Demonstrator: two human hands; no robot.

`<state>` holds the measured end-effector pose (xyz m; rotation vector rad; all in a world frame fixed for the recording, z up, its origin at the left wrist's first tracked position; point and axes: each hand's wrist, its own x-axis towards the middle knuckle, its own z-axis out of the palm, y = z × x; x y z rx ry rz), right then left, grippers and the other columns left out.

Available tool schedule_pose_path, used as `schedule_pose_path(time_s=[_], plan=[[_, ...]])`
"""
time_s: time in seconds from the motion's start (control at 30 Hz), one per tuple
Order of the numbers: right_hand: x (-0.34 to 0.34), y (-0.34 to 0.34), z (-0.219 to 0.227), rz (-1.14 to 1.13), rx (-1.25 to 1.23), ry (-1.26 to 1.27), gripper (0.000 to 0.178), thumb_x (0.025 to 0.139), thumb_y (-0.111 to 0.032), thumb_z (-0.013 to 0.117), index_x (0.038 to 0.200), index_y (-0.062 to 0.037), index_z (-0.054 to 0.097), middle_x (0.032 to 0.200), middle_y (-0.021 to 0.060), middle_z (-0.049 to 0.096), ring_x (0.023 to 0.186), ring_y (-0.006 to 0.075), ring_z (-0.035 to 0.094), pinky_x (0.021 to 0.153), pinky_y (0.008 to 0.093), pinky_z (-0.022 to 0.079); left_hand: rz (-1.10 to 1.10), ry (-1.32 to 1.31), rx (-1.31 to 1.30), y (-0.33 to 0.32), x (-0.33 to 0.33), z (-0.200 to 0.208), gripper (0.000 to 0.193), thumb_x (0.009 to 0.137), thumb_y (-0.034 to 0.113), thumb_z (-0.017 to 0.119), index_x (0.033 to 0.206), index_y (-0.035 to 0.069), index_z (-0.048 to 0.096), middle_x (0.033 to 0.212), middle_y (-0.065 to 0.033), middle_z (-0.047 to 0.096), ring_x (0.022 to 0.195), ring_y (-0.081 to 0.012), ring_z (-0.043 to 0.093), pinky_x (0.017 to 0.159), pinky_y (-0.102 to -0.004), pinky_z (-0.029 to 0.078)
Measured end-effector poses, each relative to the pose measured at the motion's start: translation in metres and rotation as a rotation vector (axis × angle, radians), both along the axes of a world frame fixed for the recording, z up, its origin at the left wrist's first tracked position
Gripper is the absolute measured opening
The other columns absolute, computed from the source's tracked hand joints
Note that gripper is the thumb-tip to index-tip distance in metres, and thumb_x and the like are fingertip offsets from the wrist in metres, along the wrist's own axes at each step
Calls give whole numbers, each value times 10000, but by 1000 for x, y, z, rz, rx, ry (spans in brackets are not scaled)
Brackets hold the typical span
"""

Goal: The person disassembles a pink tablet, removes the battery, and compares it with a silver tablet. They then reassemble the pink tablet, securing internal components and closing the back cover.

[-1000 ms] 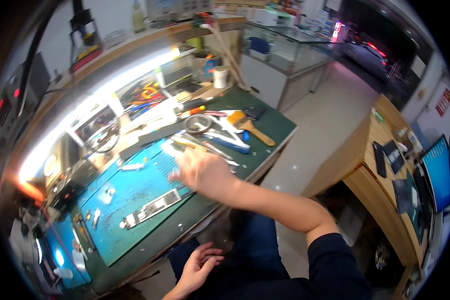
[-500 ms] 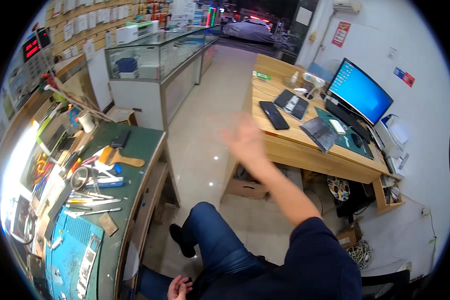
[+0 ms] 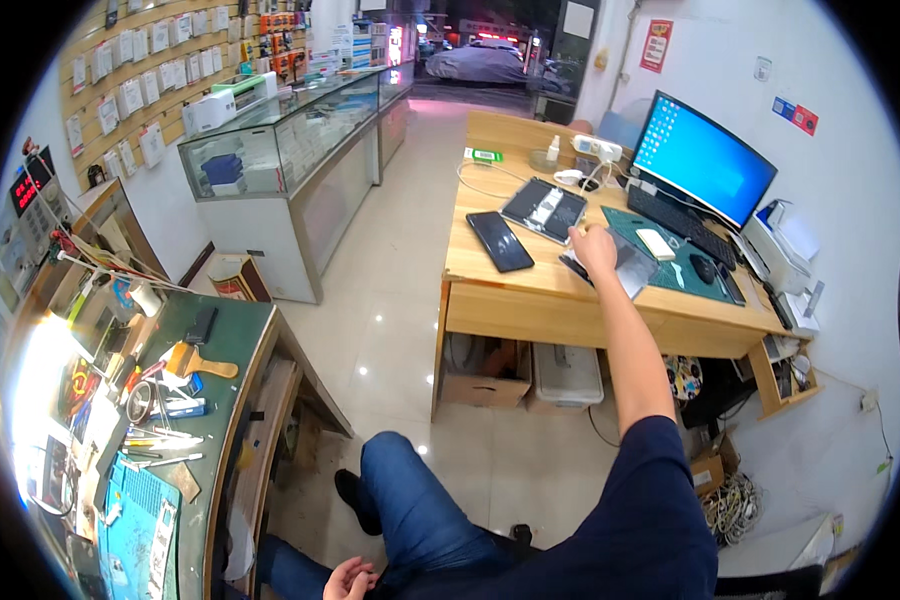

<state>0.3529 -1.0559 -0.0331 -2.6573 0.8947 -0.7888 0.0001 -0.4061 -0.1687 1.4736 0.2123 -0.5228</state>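
My right hand (image 3: 594,251) reaches over the wooden desk, its fingers closed at the left corner of a dark grey, shiny flat pouch (image 3: 632,268). What the fingers grip, if anything, is hidden under the hand. Just left of it lies a black smartphone (image 3: 500,241), screen up. Behind these rests a dark tablet-like device (image 3: 544,209) with a white piece across it. Low in the view, my left hand (image 3: 350,580) rests by my lap, palm up, fingers loosely curled and a little apart, with nothing visible in them.
The wooden desk (image 3: 530,285) also carries a monitor (image 3: 705,160), a keyboard, a mouse, a green mat and a white box-like item (image 3: 655,243). To the left is a workbench (image 3: 240,400) with a brush, tweezers and a blue mat (image 3: 135,530). A glass counter (image 3: 315,150) stands beyond.
My right hand has swung right from above the floor gap onto the desk, and its fingers have closed. The view has shifted a little; my left hand stays by my lap.
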Motion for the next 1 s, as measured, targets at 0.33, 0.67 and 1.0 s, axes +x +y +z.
schedule_pose_path(time_s=[0.33,0.67,1.0], plan=[[108,-31,24,-289,308,411,668,859,-562,832,1336,-104,741,1403,112,708,1312,290,666,1037,443,546,453,206,155,38,-64,-56,474,1082,263,654,1468,7,554,1289,-126,716,1131,-220,696,966,-342,567],[157,-156,-29,-36,1159,-481,286,952,-296,752,928,-13,724,928,131,748,824,236,759,711,396,592,281,169,94,37,-19,-72,492,1093,266,634,1496,7,520,1246,-148,712,1097,-224,705,934,-346,589],[65,28,118,419,172,-827,404,1037,-253,681,1274,74,683,934,129,776,857,178,715,793,348,550,153,96,82,18,44,-10,496,1066,249,679,1489,30,539,1308,-148,705,1131,-222,701,939,-326,581]])
